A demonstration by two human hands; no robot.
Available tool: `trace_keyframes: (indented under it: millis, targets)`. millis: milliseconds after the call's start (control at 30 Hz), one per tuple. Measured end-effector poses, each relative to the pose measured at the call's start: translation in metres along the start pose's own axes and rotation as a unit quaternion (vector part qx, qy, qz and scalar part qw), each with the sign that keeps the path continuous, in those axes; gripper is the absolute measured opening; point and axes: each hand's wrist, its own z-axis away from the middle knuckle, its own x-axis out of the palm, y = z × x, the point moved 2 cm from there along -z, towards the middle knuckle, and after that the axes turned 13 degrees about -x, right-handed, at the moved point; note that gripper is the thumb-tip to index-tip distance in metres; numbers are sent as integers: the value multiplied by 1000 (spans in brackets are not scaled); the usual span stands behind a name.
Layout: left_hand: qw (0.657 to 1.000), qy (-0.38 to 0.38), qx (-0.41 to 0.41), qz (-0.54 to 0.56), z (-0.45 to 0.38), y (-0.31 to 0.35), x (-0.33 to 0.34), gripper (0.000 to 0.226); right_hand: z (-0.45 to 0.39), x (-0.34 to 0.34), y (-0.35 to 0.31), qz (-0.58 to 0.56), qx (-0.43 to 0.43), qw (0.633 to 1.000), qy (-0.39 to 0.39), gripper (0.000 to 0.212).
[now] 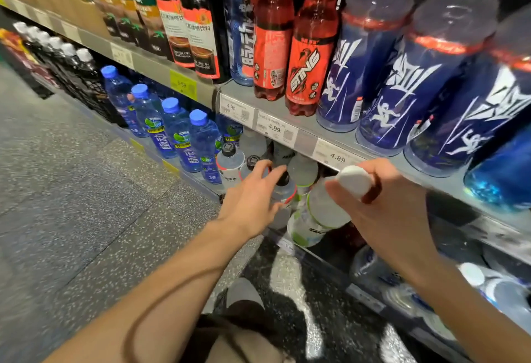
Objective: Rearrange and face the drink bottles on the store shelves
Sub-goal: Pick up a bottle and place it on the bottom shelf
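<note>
My right hand [385, 204] grips the neck of a pale bottle with a white cap [321, 210], held tilted in front of the lower shelf. My left hand [253, 199] reaches in with spread, relaxed fingers over a black-capped clear bottle [284, 190] on that shelf; whether it touches the bottle I cannot tell. More pale and black-capped bottles [230, 161] stand around it. Blue-capped water bottles [178, 130] line the shelf to the left.
The upper shelf edge [287, 127] with price tags overhangs my hands. On it stand red Sting bottles [310, 55], big blue-labelled bottles [408, 87] and dark drink bottles [198, 26]. A speckled floor [71, 190] lies left; more bottles [488, 291] fill the bottom right.
</note>
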Motion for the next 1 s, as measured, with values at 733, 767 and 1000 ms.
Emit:
trace_keyframes:
  millis: [733, 767, 1000]
  targets:
    - [996, -26, 51, 68, -11, 7, 11, 25, 9, 24, 23, 5, 58, 996, -60, 38]
    - [995, -20, 44, 89, -9, 7, 8, 26, 9, 25, 22, 8, 54, 996, -66, 37]
    - [975, 83, -40, 201, 4, -1, -25, 29, 9, 40, 22, 21, 23, 997, -70, 34]
